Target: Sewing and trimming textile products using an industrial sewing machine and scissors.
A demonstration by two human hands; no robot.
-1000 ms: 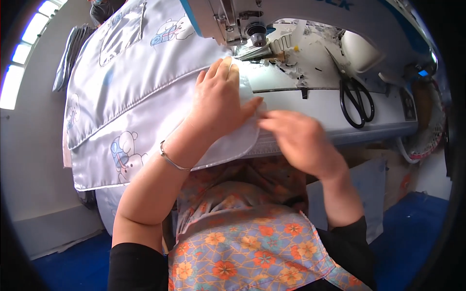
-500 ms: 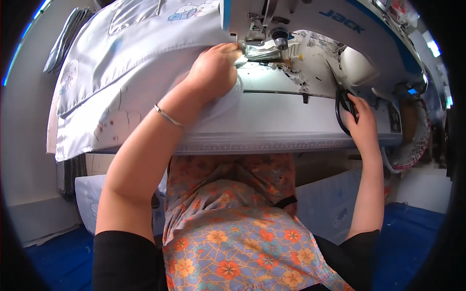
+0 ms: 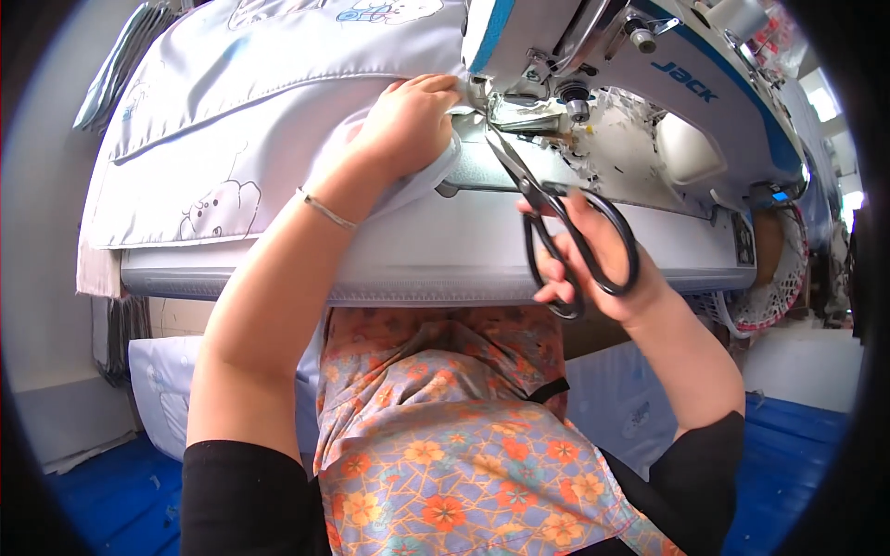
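My left hand (image 3: 413, 125) is closed on the edge of a pale satiny fabric (image 3: 278, 139) printed with cartoon animals, close to the needle area of a white and blue sewing machine (image 3: 640, 69). Most of the fabric spreads out to the left over the machine table. In my right hand (image 3: 593, 250) is a pair of black-handled scissors (image 3: 528, 185), with fingers through the loops. Its blades point up and left, and the tips reach close to the fabric edge beside the needle area. My left fingertips are partly hidden behind the hand.
Thread scraps and lint lie on the machine bed (image 3: 621, 157). A ruler strip (image 3: 417, 285) runs along the table's front edge. Stacked grey cloth (image 3: 125, 65) hangs at the far left. A round white basket (image 3: 774, 278) stands at the right. More printed fabric (image 3: 612, 398) hangs below the table.
My right hand has lifted the scissors off the machine bed and brought them left to the fabric edge. The view has shifted slightly; my left hand keeps its hold on the fabric.
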